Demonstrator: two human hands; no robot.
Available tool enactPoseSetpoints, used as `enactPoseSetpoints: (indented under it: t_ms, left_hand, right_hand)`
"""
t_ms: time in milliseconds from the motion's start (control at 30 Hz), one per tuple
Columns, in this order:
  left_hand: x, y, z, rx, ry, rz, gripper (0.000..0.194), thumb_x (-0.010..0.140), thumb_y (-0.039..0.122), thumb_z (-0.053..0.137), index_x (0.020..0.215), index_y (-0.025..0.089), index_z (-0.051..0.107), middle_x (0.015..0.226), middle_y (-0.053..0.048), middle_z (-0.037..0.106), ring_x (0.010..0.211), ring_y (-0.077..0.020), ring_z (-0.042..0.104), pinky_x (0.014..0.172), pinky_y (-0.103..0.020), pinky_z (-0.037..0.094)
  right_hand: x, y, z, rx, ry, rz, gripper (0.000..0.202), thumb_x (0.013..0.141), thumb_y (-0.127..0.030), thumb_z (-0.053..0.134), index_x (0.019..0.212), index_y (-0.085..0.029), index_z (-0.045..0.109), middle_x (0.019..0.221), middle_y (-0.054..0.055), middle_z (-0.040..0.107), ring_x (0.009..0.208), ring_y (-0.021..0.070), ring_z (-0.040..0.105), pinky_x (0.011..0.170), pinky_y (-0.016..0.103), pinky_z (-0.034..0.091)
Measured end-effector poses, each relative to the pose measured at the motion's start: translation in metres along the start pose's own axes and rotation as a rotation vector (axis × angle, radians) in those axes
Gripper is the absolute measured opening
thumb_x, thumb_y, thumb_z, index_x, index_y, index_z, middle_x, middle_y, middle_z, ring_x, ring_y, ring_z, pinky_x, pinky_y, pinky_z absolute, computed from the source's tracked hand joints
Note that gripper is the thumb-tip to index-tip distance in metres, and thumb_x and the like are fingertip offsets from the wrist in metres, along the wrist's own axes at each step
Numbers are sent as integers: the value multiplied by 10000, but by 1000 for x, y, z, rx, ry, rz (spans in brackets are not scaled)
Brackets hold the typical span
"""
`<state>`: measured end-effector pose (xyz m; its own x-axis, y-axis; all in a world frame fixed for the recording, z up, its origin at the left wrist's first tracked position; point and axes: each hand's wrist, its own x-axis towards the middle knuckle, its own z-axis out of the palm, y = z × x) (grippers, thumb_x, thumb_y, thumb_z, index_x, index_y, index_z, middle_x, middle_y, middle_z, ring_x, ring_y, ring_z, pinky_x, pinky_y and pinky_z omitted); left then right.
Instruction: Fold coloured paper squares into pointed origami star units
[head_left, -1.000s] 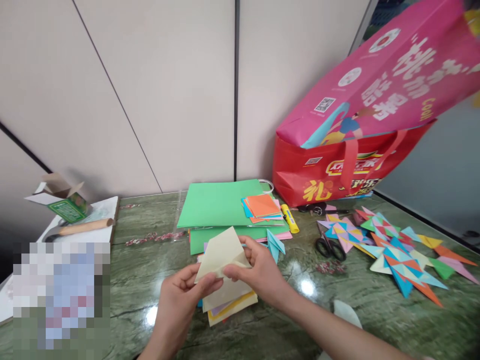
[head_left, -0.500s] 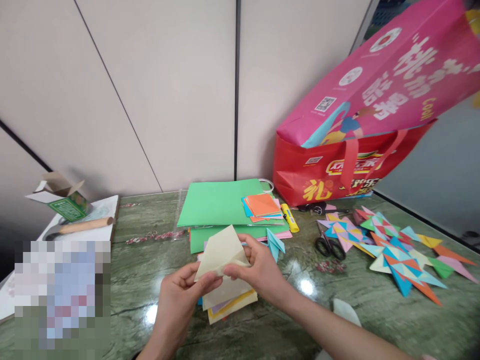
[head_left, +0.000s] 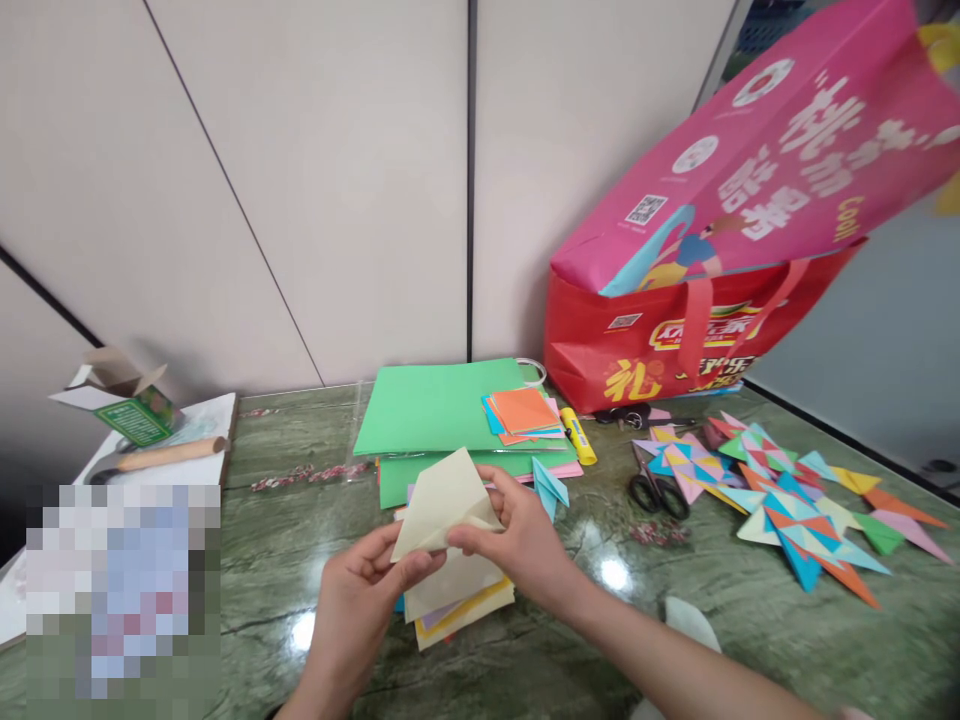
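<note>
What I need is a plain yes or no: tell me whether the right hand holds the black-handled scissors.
No, the right hand holds the cream paper, while the black-handled scissors lie on the table.

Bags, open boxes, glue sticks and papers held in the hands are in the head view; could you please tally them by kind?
Bags: 2, a pink bag and a red bag
Open boxes: 1, a green box
Glue sticks: 1, a yellow glue stick
Held papers: 1, a cream paper in the left hand and right hand
Total: 5
</note>
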<state>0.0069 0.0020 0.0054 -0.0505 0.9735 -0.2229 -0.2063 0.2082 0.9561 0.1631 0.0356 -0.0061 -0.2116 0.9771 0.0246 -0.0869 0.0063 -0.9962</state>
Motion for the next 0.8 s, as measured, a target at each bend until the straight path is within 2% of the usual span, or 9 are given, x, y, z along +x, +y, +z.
enactPoseSetpoints:
  t_ms: [333, 500, 800]
  left_hand:
    - [2, -3, -3, -105, -2, -60, 315, 542, 244, 799, 825, 134, 713, 758, -78, 764, 734, -238, 711, 737, -284, 564]
    - [2, -2, -2, -110, -8, -61, 294, 555, 247, 795, 813, 130, 717, 770, -76, 764, 737, -229, 710, 740, -275, 568]
    - [1, -6, -1, -71, 39, -12, 281, 537, 261, 803, 786, 156, 725, 736, -43, 766, 711, -232, 713, 702, -253, 576]
  right_hand:
    - [0, -1, -1, -7, -8, 22, 487, 619, -196, 698, 1063, -188, 499, 758, 2, 666, 592, 132, 594, 536, 224, 460]
    - [0, 0, -1, -13, -13, 9, 492, 630, -200, 695, 1075, -189, 487, 763, 1, 666, 601, 137, 601, 545, 232, 468]
    - [-6, 0, 5, -162, 22, -114, 606, 634, -172, 677, 1167, -214, 390, 922, 34, 641, 802, 184, 608, 687, 279, 483]
